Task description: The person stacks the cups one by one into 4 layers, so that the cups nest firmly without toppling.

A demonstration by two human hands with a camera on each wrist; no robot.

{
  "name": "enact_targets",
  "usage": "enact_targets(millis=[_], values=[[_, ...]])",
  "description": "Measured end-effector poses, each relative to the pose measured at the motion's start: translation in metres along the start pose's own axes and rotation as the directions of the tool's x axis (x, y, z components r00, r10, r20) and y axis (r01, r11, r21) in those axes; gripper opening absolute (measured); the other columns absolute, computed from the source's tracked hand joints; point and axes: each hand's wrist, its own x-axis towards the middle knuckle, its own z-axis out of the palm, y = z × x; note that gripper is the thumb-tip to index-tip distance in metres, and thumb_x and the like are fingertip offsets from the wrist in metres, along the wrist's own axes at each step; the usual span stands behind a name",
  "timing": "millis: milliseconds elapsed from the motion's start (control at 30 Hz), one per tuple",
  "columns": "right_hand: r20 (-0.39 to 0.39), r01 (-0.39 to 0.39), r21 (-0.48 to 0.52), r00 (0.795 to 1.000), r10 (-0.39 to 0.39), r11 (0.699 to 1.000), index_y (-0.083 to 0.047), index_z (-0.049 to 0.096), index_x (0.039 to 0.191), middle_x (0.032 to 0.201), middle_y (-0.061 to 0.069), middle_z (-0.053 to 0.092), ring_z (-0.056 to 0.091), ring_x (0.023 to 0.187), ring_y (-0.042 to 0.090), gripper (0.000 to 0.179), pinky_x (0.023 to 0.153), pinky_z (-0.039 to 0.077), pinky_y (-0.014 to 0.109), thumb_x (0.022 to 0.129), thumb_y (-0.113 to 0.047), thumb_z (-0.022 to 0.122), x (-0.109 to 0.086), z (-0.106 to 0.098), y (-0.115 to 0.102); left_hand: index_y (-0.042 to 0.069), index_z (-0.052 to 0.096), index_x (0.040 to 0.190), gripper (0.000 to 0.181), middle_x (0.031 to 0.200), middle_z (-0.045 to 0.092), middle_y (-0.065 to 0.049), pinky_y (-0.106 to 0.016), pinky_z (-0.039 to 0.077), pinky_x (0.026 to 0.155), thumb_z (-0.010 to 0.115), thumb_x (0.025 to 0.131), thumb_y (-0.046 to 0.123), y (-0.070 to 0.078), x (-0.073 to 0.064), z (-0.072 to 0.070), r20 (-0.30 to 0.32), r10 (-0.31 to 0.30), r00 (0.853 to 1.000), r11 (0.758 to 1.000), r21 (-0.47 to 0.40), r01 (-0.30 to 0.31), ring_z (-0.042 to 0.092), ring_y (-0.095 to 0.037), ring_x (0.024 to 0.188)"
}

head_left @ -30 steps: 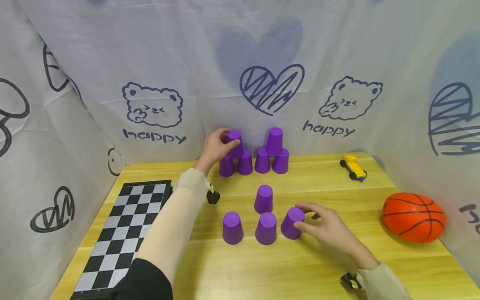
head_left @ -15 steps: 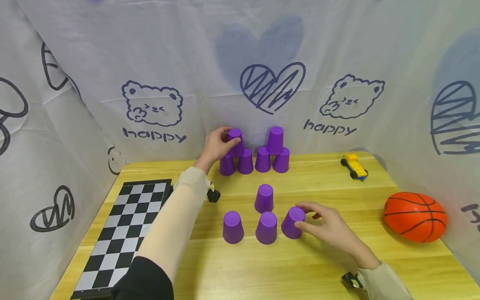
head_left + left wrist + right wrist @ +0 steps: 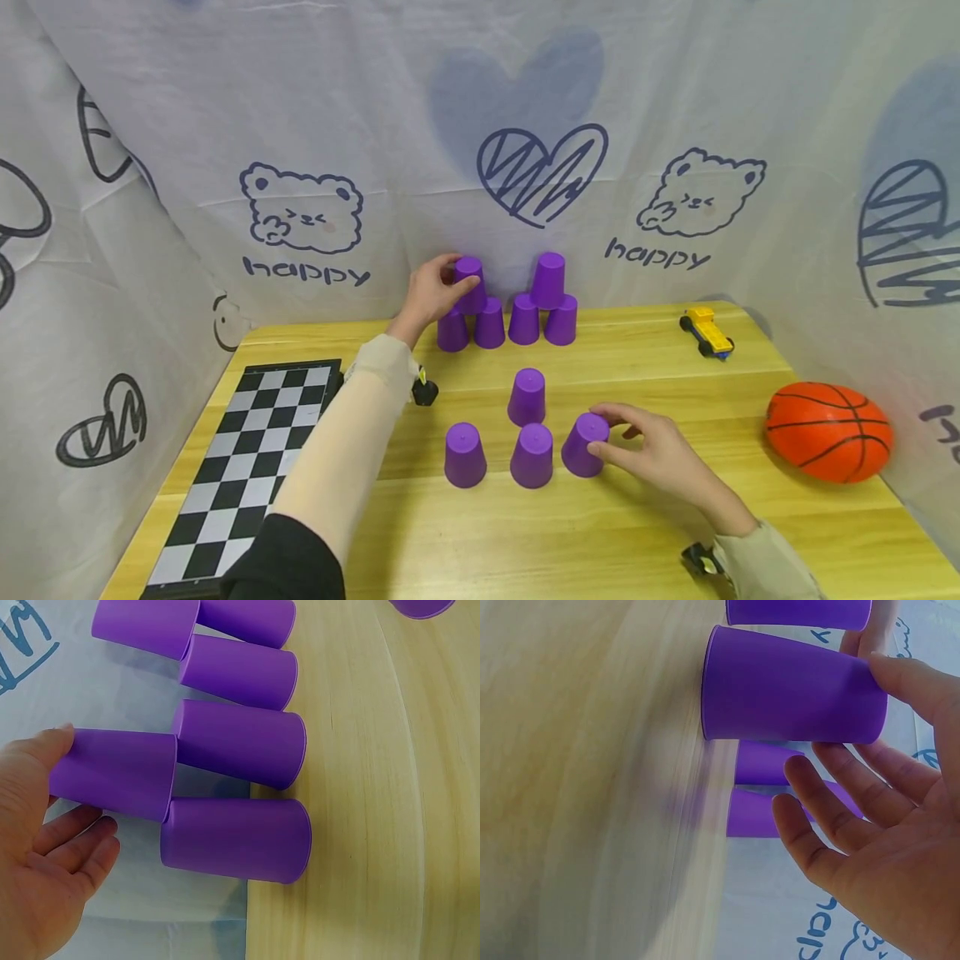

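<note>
At the back of the table, my left hand (image 3: 435,292) holds an upside-down purple cup (image 3: 116,772) between thumb and fingers. That cup rests across two upturned cups, a left one (image 3: 452,332) and a right one (image 3: 490,325). Beside this stack stands a like one, its top cup (image 3: 548,279) bridging two more. Nearer me, my right hand (image 3: 648,446) pinches the upper part of another upturned cup (image 3: 795,686), thumb on one side and fingertips on the other. To its left stand a middle cup (image 3: 532,457) and an outer cup (image 3: 465,455), with a single cup (image 3: 528,397) behind.
A black-and-white checkered board (image 3: 247,467) lies along the left side of the wooden table (image 3: 480,542). At the right are an orange basketball-patterned ball (image 3: 828,432) and a yellow toy truck (image 3: 707,332). A printed white cloth (image 3: 420,108) hangs behind the table's back edge.
</note>
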Motion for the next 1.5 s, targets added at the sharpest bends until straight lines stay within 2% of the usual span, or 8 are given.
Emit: enact_targets(millis=[233, 467, 700, 800, 933, 1133, 1300, 1500], values=[[0.003, 0.013, 0.009, 1.0, -0.013, 1.0, -0.015, 0.07, 0.134, 0.125, -0.002, 0.076, 0.069, 0.108, 0.019, 0.044, 0.088, 0.061, 0.041, 0.095, -0.031, 0.081, 0.001, 0.003, -0.001, 0.011, 0.045, 0.158, 0.076, 0.14, 0.065, -0.023, -0.048, 0.053, 0.111, 0.077, 0.096, 0.041, -0.001, -0.006, -0.009, -0.011, -0.016, 1.0, 1.0, -0.001, 0.016, 0.063, -0.036, 0.13], [-0.019, 0.037, -0.039, 0.999, -0.038, 0.999, -0.013, 0.07, 0.132, 0.124, 0.0, 0.077, 0.071, 0.109, 0.017, 0.042, 0.09, 0.061, 0.037, 0.094, -0.03, 0.081, 0.009, -0.002, -0.005, 0.017, 0.033, 0.164, 0.089, 0.147, 0.061, -0.024, -0.052, 0.05, 0.115, 0.075, 0.094, 0.052, -0.001, -0.027, -0.026, -0.014, -0.017, 1.0, 1.0, -0.023, 0.017, 0.06, -0.037, 0.137], [-0.102, 0.049, -0.065, 0.993, -0.056, 0.997, -0.01, 0.071, 0.129, 0.12, 0.003, 0.077, 0.067, 0.104, 0.015, 0.043, 0.089, 0.06, 0.039, 0.092, -0.028, 0.084, 0.043, -0.029, -0.018, 0.016, 0.032, 0.165, 0.085, 0.149, 0.06, -0.023, -0.056, 0.05, 0.115, 0.071, 0.097, 0.051, 0.0, -0.057, -0.043, -0.025, 0.055, 0.998, 0.998, -0.024, -0.055, 0.058, -0.038, 0.14], [-0.121, 0.062, -0.052, 0.99, -0.067, 0.997, -0.01, 0.07, 0.13, 0.12, 0.004, 0.077, 0.066, 0.105, 0.015, 0.044, 0.089, 0.058, 0.034, 0.092, -0.028, 0.084, 0.063, -0.037, -0.024, 0.015, 0.036, 0.163, 0.081, 0.147, 0.062, -0.024, -0.055, 0.051, 0.113, 0.072, 0.098, 0.047, 0.003, -0.075, -0.046, -0.028, 0.093, 0.995, 0.995, -0.032, -0.094, 0.06, -0.039, 0.137], [-0.109, 0.046, -0.016, 0.993, -0.048, 0.999, -0.01, 0.067, 0.134, 0.126, 0.006, 0.075, 0.065, 0.11, 0.02, 0.048, 0.094, 0.054, 0.034, 0.095, -0.033, 0.081, 0.091, -0.043, -0.036, 0.013, 0.046, 0.157, 0.072, 0.14, 0.068, -0.022, -0.051, 0.055, 0.11, 0.074, 0.098, 0.043, 0.003, -0.101, -0.045, -0.02, 0.161, 0.987, 0.987, -0.005, -0.161, 0.066, -0.036, 0.131], [-0.131, 0.069, 0.048, 0.989, -0.062, 0.996, -0.008, 0.066, 0.137, 0.128, 0.012, 0.072, 0.063, 0.116, 0.027, 0.05, 0.099, 0.051, 0.049, 0.096, -0.032, 0.079, 0.135, -0.051, -0.051, 0.012, 0.062, 0.143, 0.055, 0.133, 0.074, -0.012, -0.047, 0.059, 0.102, 0.078, 0.096, 0.035, -0.001, -0.14, -0.036, 0.058, 0.25, 0.967, 0.968, -0.018, -0.249, 0.071, -0.03, 0.122], [-0.157, 0.043, 0.058, 0.987, -0.034, 0.997, -0.007, 0.065, 0.139, 0.132, 0.013, 0.071, 0.062, 0.122, 0.028, 0.054, 0.101, 0.051, 0.047, 0.095, -0.036, 0.079, 0.168, -0.053, -0.057, 0.014, 0.065, 0.141, 0.052, 0.136, 0.072, -0.009, -0.044, 0.059, 0.102, 0.079, 0.095, 0.032, -0.005, -0.168, -0.026, 0.141, 0.243, 0.96, 0.969, -0.071, -0.235, 0.07, -0.029, 0.123], [-0.166, 0.022, 0.061, 0.986, -0.012, 0.998, -0.008, 0.066, 0.136, 0.129, 0.013, 0.071, 0.063, 0.12, 0.03, 0.054, 0.099, 0.052, 0.044, 0.094, -0.04, 0.079, 0.196, -0.05, -0.064, 0.014, 0.064, 0.142, 0.052, 0.135, 0.073, -0.008, -0.044, 0.059, 0.101, 0.079, 0.094, 0.03, -0.014, -0.19, -0.013, 0.201, 0.248, 0.948, 0.965, -0.138, -0.223, 0.071, -0.029, 0.122]])
